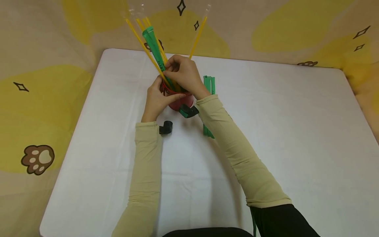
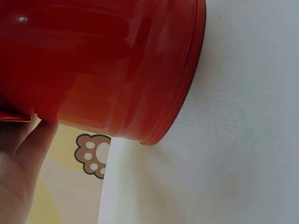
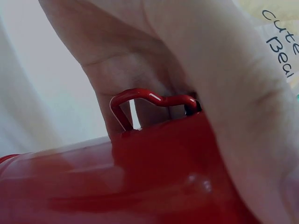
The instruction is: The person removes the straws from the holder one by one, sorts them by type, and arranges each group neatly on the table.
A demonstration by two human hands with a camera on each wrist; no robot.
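Note:
A red metal bucket [image 1: 181,102] stands on the white table, its side filling much of the left wrist view. My left hand [image 1: 155,100] holds it at the rim, thumb across the near side. My right hand [image 1: 186,74] is over the mouth, finger and thumb pinching a long green paper packet [image 1: 154,44] that leans out to the left. Yellow straws [image 1: 145,49] in clear wrappers stick up beside the packet; another yellow straw [image 1: 197,38] leans right behind my right hand. In the right wrist view, a red wire loop [image 3: 145,95] projects from the bucket below the palm.
More green paper packets [image 1: 209,84] lie on the white table [image 1: 281,131] right of the bucket, partly under my right forearm. A patterned yellow and beige cloth [image 1: 242,29] rises behind the table's far edge. Small black wrist cameras [image 1: 166,127] sit near both cuffs.

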